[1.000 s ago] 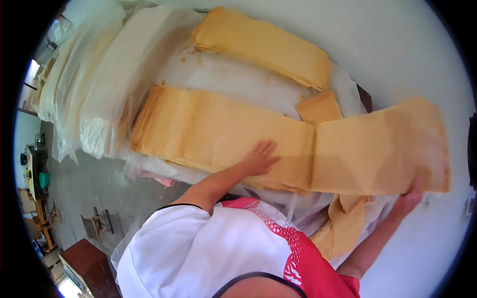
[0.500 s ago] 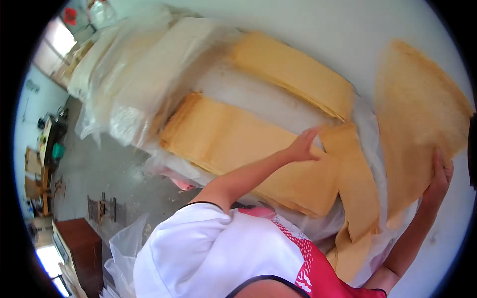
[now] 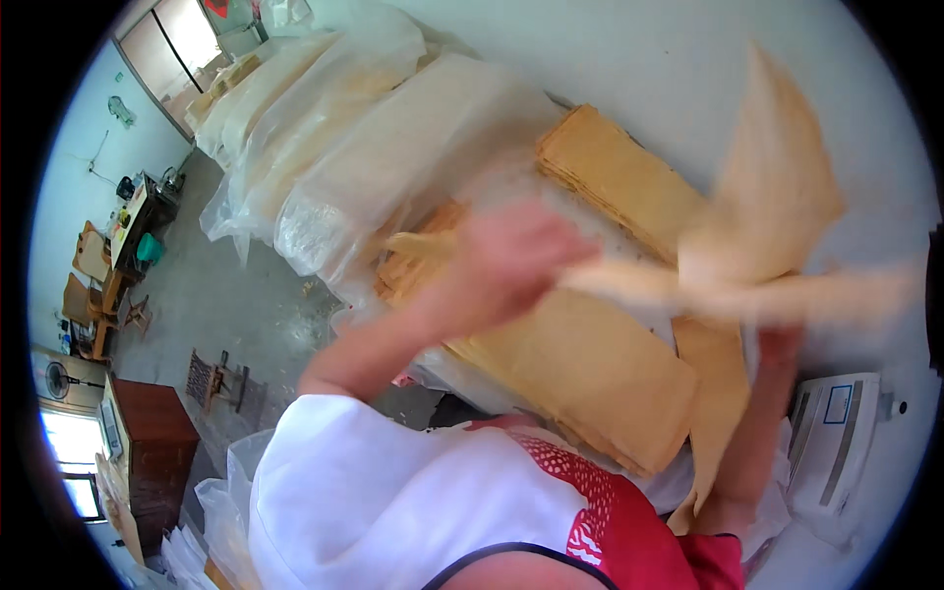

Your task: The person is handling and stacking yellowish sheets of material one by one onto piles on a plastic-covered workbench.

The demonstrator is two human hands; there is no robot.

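A large thin tan sheet, blurred by motion, is raised over the right side of the stacks. My left hand is closed on a narrow, bunched part of it, above the near stack of tan sheets; its fingers are smeared. My right hand is under the sheet's lower edge at the right and seems to hold it there, with its fingers mostly hidden. Beneath the raised sheet, another tan sheet lies bent beside the near stack.
A second stack of tan sheets lies along the wall. Plastic-covered piles extend to the far left. A white appliance stands against the wall at right. On the left are a brown cabinet and a small stool.
My left hand has gone from open above the near stack to closed on the sheet, farther left. The sheet has swung and folded. My right hand has moved left, and the view has shifted.
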